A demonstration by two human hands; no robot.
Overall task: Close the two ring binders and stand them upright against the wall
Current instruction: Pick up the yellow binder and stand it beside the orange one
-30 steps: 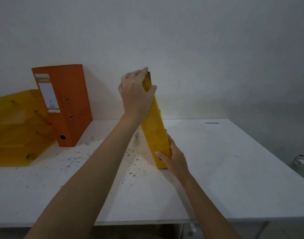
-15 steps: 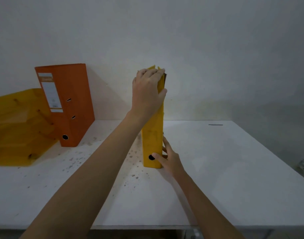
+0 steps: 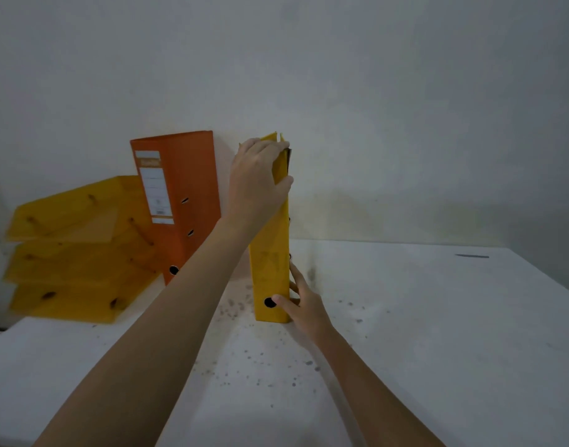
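A yellow ring binder (image 3: 272,269) stands upright on the white table (image 3: 438,317), spine toward me, closed, a short way in front of the wall. My left hand (image 3: 255,182) grips its top end. My right hand (image 3: 304,304) presses against its lower right side, thumb beside the spine's finger hole. An orange ring binder (image 3: 180,201) stands closed and upright against the wall to the left, slightly tilted, with a white spine label.
A stack of yellow translucent letter trays (image 3: 73,250) sits at the far left next to the orange binder. The white wall (image 3: 373,108) runs behind the table. Dark specks mark the tabletop near the binder. A small dark mark (image 3: 472,256) lies at the back right.
The yellow binder went from tilted to upright and has shifted back toward the wall, nearer the orange binder. Both hands kept their hold on it.
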